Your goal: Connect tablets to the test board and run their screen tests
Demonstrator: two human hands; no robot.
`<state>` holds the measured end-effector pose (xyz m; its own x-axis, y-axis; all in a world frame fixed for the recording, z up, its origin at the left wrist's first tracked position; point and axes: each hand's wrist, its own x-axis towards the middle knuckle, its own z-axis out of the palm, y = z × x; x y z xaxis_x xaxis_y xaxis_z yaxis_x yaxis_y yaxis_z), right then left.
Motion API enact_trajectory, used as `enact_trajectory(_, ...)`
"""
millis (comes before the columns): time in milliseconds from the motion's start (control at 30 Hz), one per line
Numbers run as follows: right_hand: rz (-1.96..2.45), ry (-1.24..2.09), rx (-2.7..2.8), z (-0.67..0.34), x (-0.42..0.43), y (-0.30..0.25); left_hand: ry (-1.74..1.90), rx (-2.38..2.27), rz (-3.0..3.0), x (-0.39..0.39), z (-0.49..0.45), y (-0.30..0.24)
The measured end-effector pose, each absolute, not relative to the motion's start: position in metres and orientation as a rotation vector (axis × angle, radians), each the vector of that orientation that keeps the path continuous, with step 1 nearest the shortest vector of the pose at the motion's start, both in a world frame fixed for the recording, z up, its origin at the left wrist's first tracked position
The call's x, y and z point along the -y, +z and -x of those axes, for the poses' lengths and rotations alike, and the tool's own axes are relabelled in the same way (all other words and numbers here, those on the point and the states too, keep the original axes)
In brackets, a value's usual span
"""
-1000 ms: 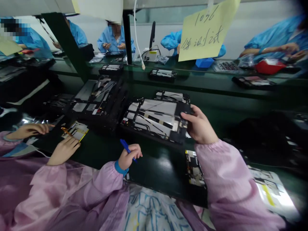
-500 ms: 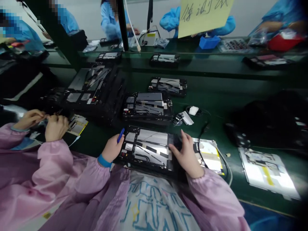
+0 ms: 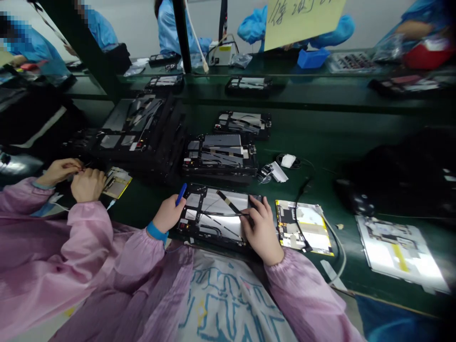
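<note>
At the far left, a co-worker's two hands (image 3: 89, 185) in pink sleeves meet beside a small board (image 3: 119, 183) with a yellow edge, on a dark green surface (image 3: 309, 135). Behind them rises a tall stack of black-framed units (image 3: 137, 124). Next comes the wearer's left hand (image 3: 168, 217), with a blue wristband (image 3: 156, 232), its fingers closed around a blue pen (image 3: 181, 194) and resting at the left edge of an open black-framed unit (image 3: 208, 209) with silver panels, which lies flat in front of the wearer. A shorter stack (image 3: 219, 153) stands just behind it. The right hand (image 3: 262, 232) lies over the unit's right part, fingers bent at the end of a dark strip (image 3: 227, 200); whether they pinch it cannot be told. Right of that hand lies a yellow-edged panel (image 3: 288, 219) crossed by a black cable (image 3: 297, 216), then, farther right, a silver panel (image 3: 402, 254).
</note>
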<state>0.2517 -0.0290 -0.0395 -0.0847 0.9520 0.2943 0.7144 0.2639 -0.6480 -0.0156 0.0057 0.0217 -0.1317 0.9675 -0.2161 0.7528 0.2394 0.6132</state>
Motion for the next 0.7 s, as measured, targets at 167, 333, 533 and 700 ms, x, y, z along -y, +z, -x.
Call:
enact_trajectory(167, 1.321, 0.605, 1.765, -0.254, 0.031, -0.034, 0.578, -1.886, -1.444, -0.01, 0.021, 0.031)
enact_trajectory(333, 0.833, 0.991, 1.737, -0.272, 0.027, -0.026, 0.739, -1.799, -1.398, -0.011, 0.022, 0.037)
enact_trajectory(533, 0.794, 1.103, 1.966, -0.299, 0.024, 0.02, 1.012, -1.697, -1.517, -0.001, 0.015, 0.058)
enact_trajectory(700, 1.223, 1.022, 2.084, -0.298, 0.024, 0.048, 1.328, -1.729, -2.072, 0.018, 0.015, 0.079)
